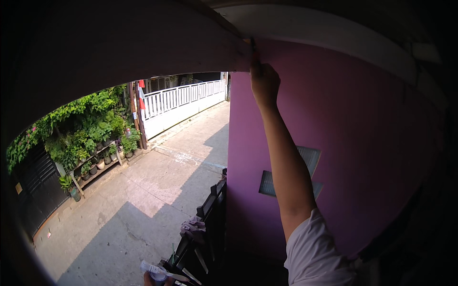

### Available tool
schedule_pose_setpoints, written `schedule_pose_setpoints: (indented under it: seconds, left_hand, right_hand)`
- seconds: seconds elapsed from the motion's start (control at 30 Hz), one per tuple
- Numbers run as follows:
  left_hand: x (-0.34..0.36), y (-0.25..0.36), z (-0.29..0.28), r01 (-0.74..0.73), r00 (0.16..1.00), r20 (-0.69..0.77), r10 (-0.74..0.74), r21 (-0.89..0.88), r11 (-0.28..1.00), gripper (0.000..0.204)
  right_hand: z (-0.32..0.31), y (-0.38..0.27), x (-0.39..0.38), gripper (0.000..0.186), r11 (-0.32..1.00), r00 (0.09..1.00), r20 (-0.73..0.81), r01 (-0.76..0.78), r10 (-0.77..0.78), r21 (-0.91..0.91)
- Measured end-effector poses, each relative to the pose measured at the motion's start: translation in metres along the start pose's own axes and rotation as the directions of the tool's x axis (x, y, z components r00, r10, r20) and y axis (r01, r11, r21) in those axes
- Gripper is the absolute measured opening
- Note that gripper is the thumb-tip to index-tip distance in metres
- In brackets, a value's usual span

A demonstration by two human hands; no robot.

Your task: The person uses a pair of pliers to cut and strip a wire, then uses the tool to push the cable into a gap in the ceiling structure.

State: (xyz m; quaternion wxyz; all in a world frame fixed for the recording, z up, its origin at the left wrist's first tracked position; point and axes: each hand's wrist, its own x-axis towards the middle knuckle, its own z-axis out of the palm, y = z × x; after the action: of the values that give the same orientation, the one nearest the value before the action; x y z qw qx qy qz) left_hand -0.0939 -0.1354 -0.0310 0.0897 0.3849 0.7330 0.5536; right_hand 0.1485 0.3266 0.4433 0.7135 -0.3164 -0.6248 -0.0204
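Nearest you, at the lower edge, is your left hand (147, 280), mostly cut off; its visible fingers are curled about one small container (159, 276), round mouth upward. One pale flat strip (151, 269) lies at its rim, its long axis running left to right and dipping slightly rightward; what it is, you can't tell from here.

Your one visible sleeve, at lower right, leads to a straight arm reaching high. At its end your right hand (265, 82) is closed in a fist about one slim dark tool (253, 46). That tool sits at the top centre, where beam (191, 53) and wall meet; its long axis is near upright, its tip pointing up. Its kind is lost in shadow, and you can't tell whether the tip touches.

Behind your forearm, the one purple wall (353, 119) shows three glassy patches (308, 159), partly hidden by the arm. Left of it stands one black fence (207, 238) with one mauve cloth (193, 225) draped over it.

Farther off, across the street (143, 190), are several potted plants (101, 163), too crowded to count, and one white gate (183, 105).
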Motion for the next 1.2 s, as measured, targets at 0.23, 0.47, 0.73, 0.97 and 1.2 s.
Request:
schedule_pose_setpoints:
  seconds: [0.23, 0.47, 0.73, 0.97, 1.2]
  left_hand:
    - [0.012, 0.031, -0.001, 0.058, 0.991, 0.123, -0.051, -0.058, 0.997, 0.066]
    - [0.02, 0.012, 0.0, 0.09, 0.984, 0.16, -0.077, -0.074, 0.993, 0.069]
    - [0.022, 0.038, 0.006, 0.162, 0.972, 0.18, -0.152, -0.041, 0.986, 0.079]
    - [0.028, 0.005, 0.013, 0.121, 0.984, 0.136, -0.113, -0.054, 0.991, 0.084]
    - [0.025, -0.007, 0.005, 0.088, 0.991, 0.111, -0.075, -0.119, 0.989, 0.083]
  right_hand:
    - [-0.005, 0.081, -0.112, 0.028, 0.981, 0.987, -0.053, 0.146, -0.154, -0.131]
    - [-0.033, 0.092, -0.116, 0.024, 0.953, 0.977, -0.049, 0.192, -0.209, -0.234]
    - [-0.034, 0.064, -0.04, 0.028, 0.8, 0.87, -0.072, 0.412, -0.487, -0.437]
    - [-0.023, 0.072, -0.004, 0.022, 0.645, 0.77, -0.054, 0.491, -0.636, -0.585]
    - [-0.017, 0.057, -0.012, 0.025, 0.691, 0.772, -0.085, 0.507, -0.63, -0.516]
